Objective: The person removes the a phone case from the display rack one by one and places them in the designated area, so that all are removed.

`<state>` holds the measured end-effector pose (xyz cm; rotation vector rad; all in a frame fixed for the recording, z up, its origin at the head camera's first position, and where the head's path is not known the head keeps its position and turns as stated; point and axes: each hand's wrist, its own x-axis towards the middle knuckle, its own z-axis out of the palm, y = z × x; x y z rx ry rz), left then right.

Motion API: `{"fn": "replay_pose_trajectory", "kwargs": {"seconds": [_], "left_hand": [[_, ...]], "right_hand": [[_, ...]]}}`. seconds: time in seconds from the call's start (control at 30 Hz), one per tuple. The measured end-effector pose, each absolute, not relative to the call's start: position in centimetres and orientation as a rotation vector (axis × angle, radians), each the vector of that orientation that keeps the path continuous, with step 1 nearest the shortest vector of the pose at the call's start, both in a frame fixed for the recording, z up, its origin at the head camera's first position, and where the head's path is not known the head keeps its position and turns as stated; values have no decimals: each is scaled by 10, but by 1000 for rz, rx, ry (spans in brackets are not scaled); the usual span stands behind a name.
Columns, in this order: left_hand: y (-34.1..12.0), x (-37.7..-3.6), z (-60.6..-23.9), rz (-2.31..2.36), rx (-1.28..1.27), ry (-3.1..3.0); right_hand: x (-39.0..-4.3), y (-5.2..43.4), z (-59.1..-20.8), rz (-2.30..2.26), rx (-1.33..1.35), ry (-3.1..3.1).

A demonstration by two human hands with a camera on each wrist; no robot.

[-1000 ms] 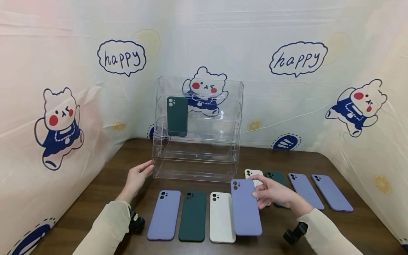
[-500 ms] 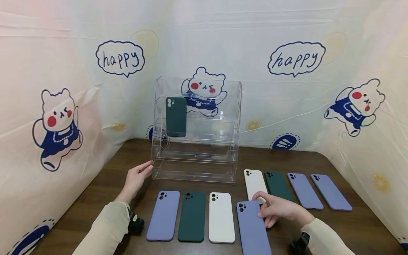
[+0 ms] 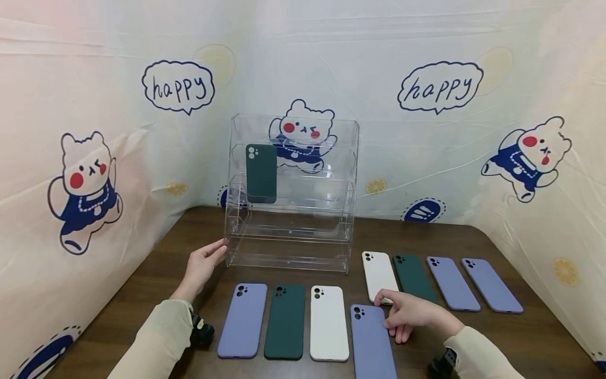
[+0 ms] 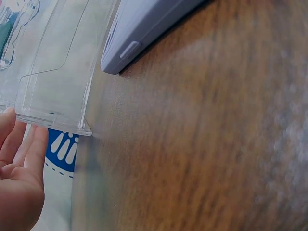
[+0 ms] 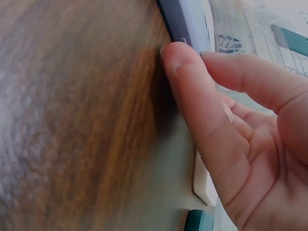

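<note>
My right hand (image 3: 411,315) pinches the right edge of a purple phone case (image 3: 374,342) between thumb and fingers. The case is low at the table's front, its lower end out of frame. In the right wrist view the fingertips (image 5: 185,60) meet at its edge, close to the wood. To its left lie a white case (image 3: 329,323), a dark green case (image 3: 285,322) and another purple case (image 3: 242,320). My left hand (image 3: 201,268) touches the left side of a clear tiered display stand (image 3: 290,261) with nearly straight fingers. A green case (image 3: 261,173) stands in an upper tier, at left.
Behind my right hand a second row lies on the table (image 3: 402,237): a white case (image 3: 377,273), a green case (image 3: 413,273) and two purple cases, one in the middle (image 3: 452,284) and one at the end (image 3: 492,287). Printed cloth (image 3: 303,42) surrounds the table.
My right hand has brought the purple case down and toward the front, to the right of the white case. The left hand has stayed at the stand.
</note>
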<state>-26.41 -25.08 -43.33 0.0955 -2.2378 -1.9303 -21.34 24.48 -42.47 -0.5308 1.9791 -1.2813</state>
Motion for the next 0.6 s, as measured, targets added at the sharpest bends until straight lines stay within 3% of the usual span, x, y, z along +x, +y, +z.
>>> {"fn": "replay_pose_trajectory", "kwargs": {"seconds": [0.6], "left_hand": [[-250,-263,-431,-1934,102,-2239]], "right_hand": [[-245,240,-374,-1347,-647,2138]]}}
